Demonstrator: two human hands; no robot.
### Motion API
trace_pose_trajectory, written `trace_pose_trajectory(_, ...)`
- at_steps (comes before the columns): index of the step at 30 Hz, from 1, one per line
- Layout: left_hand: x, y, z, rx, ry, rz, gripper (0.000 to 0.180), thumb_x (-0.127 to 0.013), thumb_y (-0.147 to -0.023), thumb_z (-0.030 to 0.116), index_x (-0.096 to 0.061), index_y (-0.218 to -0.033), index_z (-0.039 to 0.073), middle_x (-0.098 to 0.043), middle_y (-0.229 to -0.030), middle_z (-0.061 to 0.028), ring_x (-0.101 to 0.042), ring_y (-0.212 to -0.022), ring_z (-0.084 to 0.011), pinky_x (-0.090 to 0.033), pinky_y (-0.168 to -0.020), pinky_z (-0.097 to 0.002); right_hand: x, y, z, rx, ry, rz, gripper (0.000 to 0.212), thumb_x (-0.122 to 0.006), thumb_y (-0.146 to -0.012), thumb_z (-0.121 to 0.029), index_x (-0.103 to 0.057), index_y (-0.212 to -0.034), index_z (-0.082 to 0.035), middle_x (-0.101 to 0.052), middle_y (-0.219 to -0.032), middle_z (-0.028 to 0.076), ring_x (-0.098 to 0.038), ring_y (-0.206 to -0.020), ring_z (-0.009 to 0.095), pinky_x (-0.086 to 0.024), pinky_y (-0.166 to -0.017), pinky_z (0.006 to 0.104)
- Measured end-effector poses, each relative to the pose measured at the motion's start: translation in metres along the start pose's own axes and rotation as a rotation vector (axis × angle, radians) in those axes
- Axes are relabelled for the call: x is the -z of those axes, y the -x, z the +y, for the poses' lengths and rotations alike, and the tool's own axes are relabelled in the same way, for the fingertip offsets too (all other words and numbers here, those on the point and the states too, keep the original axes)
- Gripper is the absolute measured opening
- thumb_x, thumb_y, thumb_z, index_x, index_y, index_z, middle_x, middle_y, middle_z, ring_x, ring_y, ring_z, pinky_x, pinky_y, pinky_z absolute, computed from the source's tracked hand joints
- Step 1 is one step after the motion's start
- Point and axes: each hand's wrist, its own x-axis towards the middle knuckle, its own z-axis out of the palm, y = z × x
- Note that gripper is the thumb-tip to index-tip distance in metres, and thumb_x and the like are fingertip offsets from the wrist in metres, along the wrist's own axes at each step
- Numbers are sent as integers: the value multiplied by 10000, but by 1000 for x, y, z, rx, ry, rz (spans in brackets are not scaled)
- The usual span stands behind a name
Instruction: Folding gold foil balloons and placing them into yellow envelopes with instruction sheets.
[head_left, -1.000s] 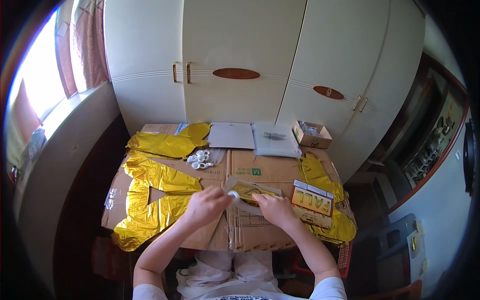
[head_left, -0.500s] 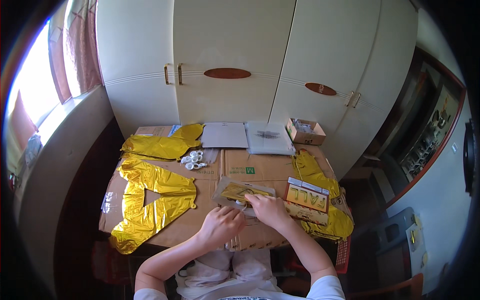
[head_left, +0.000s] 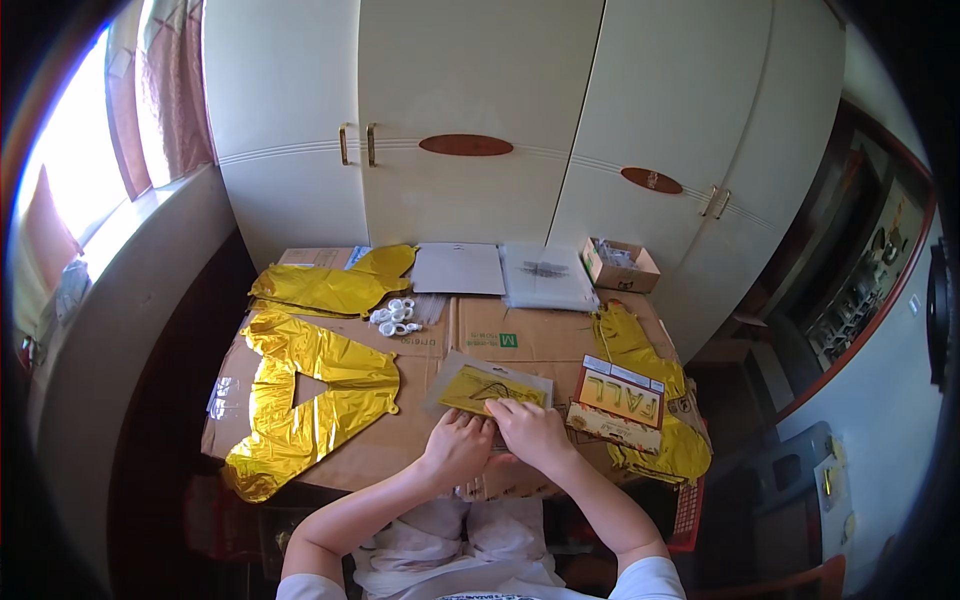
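Observation:
A clear plastic bag (head_left: 537,384) with folded gold foil and a thin dark looped strand in it lies in front of me. My left hand (head_left: 461,447) is closed, its fingers curled at the bag's near edge. Right beside it, my right hand (head_left: 532,432) presses bent fingers on that same edge. The hands nearly touch, and they hide the bag's near side. Just right of them, a printed card (head_left: 616,400) in autumn colours lies on a gold foil balloon (head_left: 668,447). A flat, A-shaped gold foil balloon (head_left: 348,345) is spread out on the left.
Cardboard (head_left: 420,375) covers the table. Toward the back are more gold foil (head_left: 325,288), several white tape rolls (head_left: 393,318), a pale flat sheet (head_left: 458,269), a stack of clear bags (head_left: 545,279) and a small open box (head_left: 622,267). Cabinets (head_left: 470,80) stand behind.
My left hand has moved right and up onto the bag's near edge, beside my right hand. The small white roll seen by my right thumb is now out of sight.

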Motion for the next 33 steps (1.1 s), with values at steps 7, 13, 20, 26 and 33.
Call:
trace_pose_trajectory(7,24,34,7,169,115,-146,382,-696,-815,359,-639,-985,22,-673,-997,-125,-643,-1008,-283,-474,-912,-399,-14,21,-12,35,3,84,257,-621,-845,-178,-634,-1089,-100,-679,-1014,34,-687,-903,178,-583,-612,319)
trace_pose_trajectory(13,16,54,-15,172,83,47,413,-694,-820,302,-625,-1146,58,-618,-1237,-137,-559,-1214,-300,-437,-989,-438,-26,45,-16,64,54,115,349,-696,-811,-217,-666,-1146,-123,-692,-1126,40,-684,-976,219,-588,-709,340)
trace_pose_trajectory(20,-11,76,-19,136,132,-63,533,-649,-872,391,-576,-1278,53,-539,-1378,-151,-469,-1329,-313,-349,-1101,-492,-23,64,-28,-11,-93,24,436,-687,-855,-317,-634,-1227,-96,-629,-1262,84,-571,-1203,268,-480,-982,424)
trace_pose_trajectory(26,-20,86,-10,119,100,-118,651,-632,-874,482,-522,-1361,64,-514,-1409,-154,-434,-1358,-330,-303,-1126,-523,-32,81,-29,-17,-146,-85,578,-626,-903,-388,-529,-1361,-50,-516,-1415,121,-452,-1333,334,-364,-1099,488)
trace_pose_trajectory(33,-23,89,-9,113,55,-132,669,-626,-864,521,-537,-1352,73,-519,-1409,-148,-434,-1362,-318,-291,-1130,-533,-38,88,-25,-7,-157,-141,595,-584,-929,-413,-503,-1390,-46,-476,-1460,119,-405,-1375,333,-322,-1122,502)
